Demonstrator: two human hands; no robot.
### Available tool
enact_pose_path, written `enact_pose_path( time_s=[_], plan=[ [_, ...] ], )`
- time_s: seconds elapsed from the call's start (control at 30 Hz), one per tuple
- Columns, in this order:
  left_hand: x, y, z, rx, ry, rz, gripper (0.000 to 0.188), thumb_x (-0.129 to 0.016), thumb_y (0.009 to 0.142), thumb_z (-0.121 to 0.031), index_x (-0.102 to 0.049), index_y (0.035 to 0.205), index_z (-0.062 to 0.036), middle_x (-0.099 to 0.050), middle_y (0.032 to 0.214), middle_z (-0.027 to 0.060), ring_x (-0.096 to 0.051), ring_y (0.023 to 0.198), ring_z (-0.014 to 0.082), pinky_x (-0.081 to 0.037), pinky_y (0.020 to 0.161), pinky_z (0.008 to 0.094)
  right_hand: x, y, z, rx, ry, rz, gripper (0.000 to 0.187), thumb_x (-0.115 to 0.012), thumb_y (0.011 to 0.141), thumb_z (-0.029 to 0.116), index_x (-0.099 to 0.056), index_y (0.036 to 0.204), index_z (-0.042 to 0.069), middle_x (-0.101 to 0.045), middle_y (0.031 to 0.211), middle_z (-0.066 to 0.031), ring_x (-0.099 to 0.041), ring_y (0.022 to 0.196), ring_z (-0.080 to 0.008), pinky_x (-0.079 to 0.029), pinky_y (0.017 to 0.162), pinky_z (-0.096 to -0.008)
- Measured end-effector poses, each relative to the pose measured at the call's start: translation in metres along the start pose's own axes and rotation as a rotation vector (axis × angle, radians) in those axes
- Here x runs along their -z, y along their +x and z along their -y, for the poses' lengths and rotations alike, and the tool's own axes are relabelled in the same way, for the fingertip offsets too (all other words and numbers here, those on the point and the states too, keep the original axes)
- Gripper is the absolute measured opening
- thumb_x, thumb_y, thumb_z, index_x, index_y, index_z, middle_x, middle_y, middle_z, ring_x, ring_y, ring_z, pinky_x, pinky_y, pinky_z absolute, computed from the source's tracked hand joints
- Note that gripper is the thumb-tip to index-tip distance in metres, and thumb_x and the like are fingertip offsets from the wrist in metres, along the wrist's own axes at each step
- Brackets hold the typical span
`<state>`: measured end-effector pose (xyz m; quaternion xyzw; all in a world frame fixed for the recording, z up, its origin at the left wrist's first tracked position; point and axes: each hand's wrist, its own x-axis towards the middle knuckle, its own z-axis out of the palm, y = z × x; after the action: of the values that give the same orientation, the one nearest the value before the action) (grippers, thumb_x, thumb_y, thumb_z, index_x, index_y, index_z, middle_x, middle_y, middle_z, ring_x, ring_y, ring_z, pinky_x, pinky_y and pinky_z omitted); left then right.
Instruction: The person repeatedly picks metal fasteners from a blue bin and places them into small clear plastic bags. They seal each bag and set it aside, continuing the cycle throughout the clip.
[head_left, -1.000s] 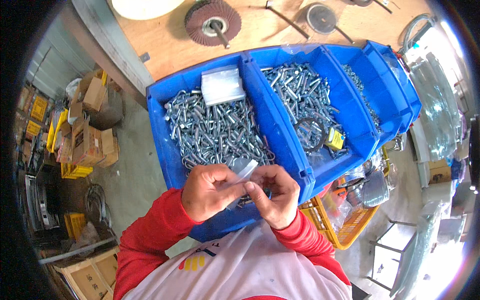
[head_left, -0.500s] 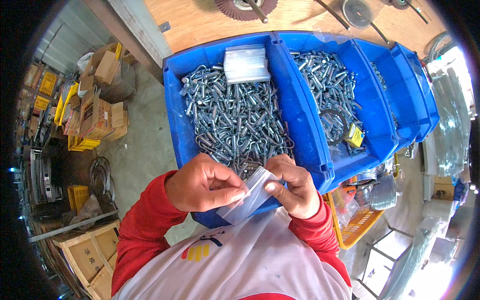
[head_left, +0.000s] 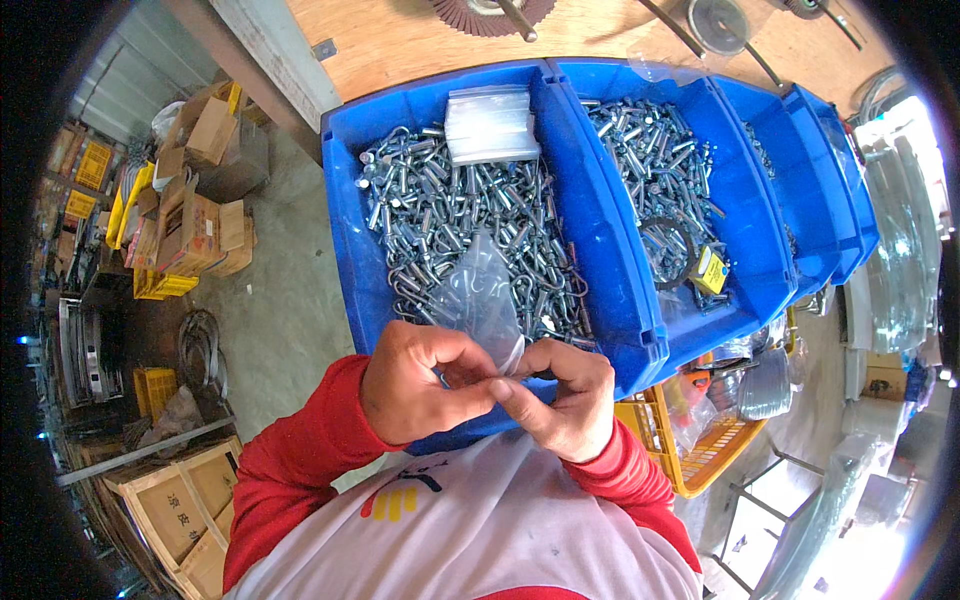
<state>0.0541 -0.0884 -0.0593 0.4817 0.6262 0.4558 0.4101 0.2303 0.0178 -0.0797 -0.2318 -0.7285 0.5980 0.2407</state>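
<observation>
A single clear plastic bag (head_left: 482, 290) stretches away from my fingers, over the near part of the metal pieces. My left hand (head_left: 425, 385) pinches its near end from the left. Close against it, my right hand (head_left: 562, 395) pinches the same end, thumb and fingertips together. Beneath the bag lies a blue bin (head_left: 350, 250) filled with small shiny metal hook-shaped pieces (head_left: 440, 215). On those pieces, at the far side, rests a stack of clear plastic bags (head_left: 490, 125).
Right of this bin, another blue bin (head_left: 745, 240) holds more metal pieces, a black ring (head_left: 688, 262) and a small yellow box (head_left: 711, 270). More blue bins continue rightward. Below them sits an orange basket (head_left: 715, 455). Cardboard boxes (head_left: 190, 230) stand at the left.
The bag has swung from pointing toward my body to pointing away over the metal pieces, its near end now between both hands. My hands have come closer together.
</observation>
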Motion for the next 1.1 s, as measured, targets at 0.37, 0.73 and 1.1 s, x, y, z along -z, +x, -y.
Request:
enact_pose_path(
  time_s=[0.37,0.73,1.1],
  plan=[
    [-0.002,0.007,0.016,-0.262,0.348,-0.142,0.012,-0.074,0.086,-0.005,-0.063,0.082,-0.0023,-0.066,0.07,0.0087,-0.067,0.061,0.0166,-0.051,0.055,0.0292,-0.004,0.004,-0.018,0.198,-0.505,-0.139,0.013,-0.07,0.073,0.007,-0.06,0.066,0.002,-0.06,0.065,-0.0151,-0.061,0.059,-0.0352,-0.048,0.057,-0.0434],
    [0.026,0.04,0.004,-0.366,0.753,-0.152,0.034,-0.072,0.082,-0.004,-0.071,0.116,-0.0063,-0.07,0.102,0.0145,-0.07,0.093,0.027,-0.056,0.07,0.0337,-0.004,0.036,-0.01,0.164,-0.453,-0.177,0.02,-0.067,0.087,0.006,-0.063,0.07,-0.004,-0.057,0.058,-0.0115,-0.053,0.052,-0.0135,-0.041,0.05,-0.0324],
    [0.073,0.083,0.065,-0.419,0.699,-0.274,0.026,-0.067,0.079,-0.005,-0.072,0.103,0.0025,-0.071,0.101,0.0191,-0.071,0.079,0.0318,-0.057,0.067,0.0385,-0.055,0.037,-0.068,0.056,-1.004,0.48,0.02,-0.071,0.086,0.023,-0.069,0.087,0.003,-0.067,0.089,-0.0167,-0.072,0.077,-0.031,-0.058,0.064,-0.0449]
  ],
)
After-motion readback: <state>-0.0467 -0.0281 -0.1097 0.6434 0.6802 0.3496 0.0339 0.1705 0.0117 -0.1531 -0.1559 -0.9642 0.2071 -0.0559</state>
